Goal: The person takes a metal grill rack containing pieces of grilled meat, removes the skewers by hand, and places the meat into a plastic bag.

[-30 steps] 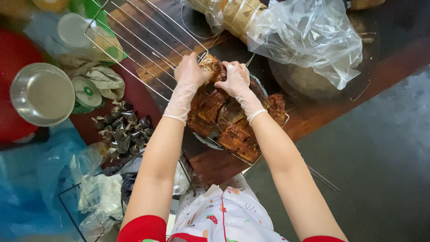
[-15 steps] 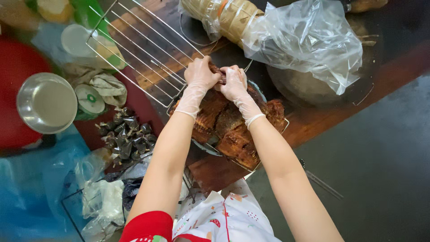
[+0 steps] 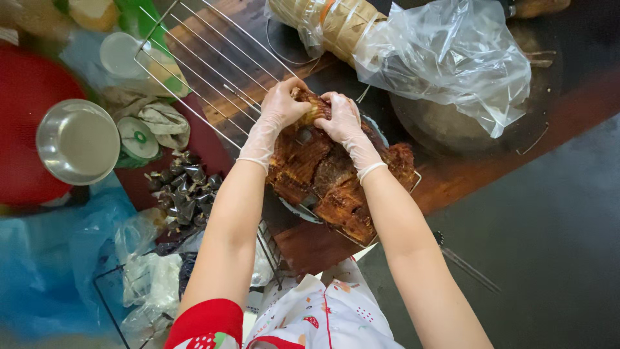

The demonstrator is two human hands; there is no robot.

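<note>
Both gloved hands, left hand [image 3: 279, 106] and right hand [image 3: 341, 119], clamp one grilled meat piece [image 3: 311, 106] above the meat pile [image 3: 336, 181] on the counter [image 3: 491, 161].

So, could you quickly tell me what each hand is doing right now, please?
Left hand: gloved, closed on the piece of grilled meat.
Right hand: gloved, closed on the same piece.

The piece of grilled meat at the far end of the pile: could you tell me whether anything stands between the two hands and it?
Nothing visible does. The left hand and right hand, both in thin clear gloves, already grip the piece of grilled meat directly, above the other browned slabs.
</note>
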